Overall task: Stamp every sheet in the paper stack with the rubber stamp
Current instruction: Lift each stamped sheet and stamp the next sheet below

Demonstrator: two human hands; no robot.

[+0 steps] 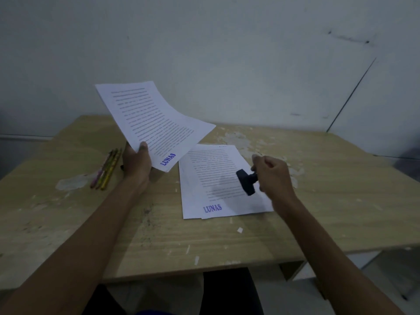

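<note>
Head view, printed sheets [221, 178] stamped LUNAS, dark stamp [246, 181]

"LUNAS" — a blue-purple stamp mark — stands on the lifted sheet [156, 123] and on the top sheet of the table stack [218, 180]; the printed lines are unreadable.

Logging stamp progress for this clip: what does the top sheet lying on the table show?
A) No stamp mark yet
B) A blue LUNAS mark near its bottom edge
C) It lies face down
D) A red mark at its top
B: the top sheet on the table carries a blue LUNAS mark near its bottom edge, while the right hand holds the rubber stamp above it.
</note>
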